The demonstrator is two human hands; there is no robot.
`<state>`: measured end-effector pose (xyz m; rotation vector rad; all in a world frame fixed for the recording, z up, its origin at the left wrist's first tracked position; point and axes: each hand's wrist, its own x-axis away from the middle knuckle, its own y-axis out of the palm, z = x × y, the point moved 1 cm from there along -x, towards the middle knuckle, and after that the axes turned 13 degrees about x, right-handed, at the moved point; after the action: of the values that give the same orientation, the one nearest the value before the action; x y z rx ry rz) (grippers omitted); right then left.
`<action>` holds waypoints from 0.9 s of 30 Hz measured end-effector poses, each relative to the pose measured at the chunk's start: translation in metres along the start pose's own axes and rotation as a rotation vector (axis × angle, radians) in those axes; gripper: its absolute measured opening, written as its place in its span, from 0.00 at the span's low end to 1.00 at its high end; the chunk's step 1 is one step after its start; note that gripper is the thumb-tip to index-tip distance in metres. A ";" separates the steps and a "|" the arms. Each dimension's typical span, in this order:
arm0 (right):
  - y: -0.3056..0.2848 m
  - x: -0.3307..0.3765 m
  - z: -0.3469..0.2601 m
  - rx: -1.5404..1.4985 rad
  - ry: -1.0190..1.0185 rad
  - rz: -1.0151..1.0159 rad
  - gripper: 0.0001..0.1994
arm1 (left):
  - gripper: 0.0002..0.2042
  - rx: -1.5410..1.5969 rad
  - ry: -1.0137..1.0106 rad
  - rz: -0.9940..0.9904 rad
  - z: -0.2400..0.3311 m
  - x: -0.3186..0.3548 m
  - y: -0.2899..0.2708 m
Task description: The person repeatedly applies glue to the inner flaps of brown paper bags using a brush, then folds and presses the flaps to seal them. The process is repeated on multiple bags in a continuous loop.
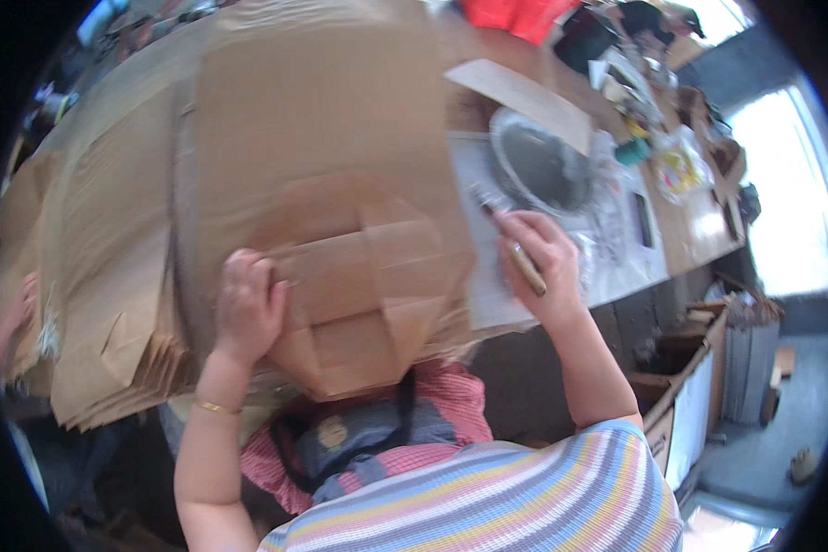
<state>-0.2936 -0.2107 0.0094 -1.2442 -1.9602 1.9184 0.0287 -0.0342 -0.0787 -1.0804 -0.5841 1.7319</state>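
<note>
Bags of brown paper (120,304) lie overlapped at the left, just beside the folded bag bottom (359,267) in front of the person, where the left hand (251,304) rests with curled fingers — whether they pinch paper, I cannot tell. Farther right, the right hand (543,262) has its fingers wrapped around a wooden-handled brush (527,269) near the bowl (538,166) on the counter (690,248). Light left-hand pressure could let the flaps shift — and an overloaded brush could drip on them.

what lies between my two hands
From left hand to right hand, the head view shows the folded end of a brown paper bag, then a white surface.
</note>
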 end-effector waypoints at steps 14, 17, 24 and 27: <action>0.101 -0.032 0.005 -0.363 0.016 -0.192 0.12 | 0.15 0.422 -0.531 -0.199 -0.021 -0.082 -0.035; 0.112 -0.087 0.015 -0.530 0.271 -0.924 0.09 | 0.09 0.124 -0.631 -0.621 -0.020 -0.102 -0.046; 0.094 -0.041 -0.023 0.047 -0.485 -0.287 0.11 | 0.05 -0.085 0.123 -0.179 -0.014 -0.026 -0.037; 0.088 -0.017 -0.034 0.220 -0.511 -0.224 0.14 | 0.14 -0.307 0.230 -0.136 -0.009 -0.002 -0.030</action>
<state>-0.2221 -0.2083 -0.0542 -0.4827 -1.9105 2.4122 0.0513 -0.0248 -0.0587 -1.3987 -0.7744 1.4049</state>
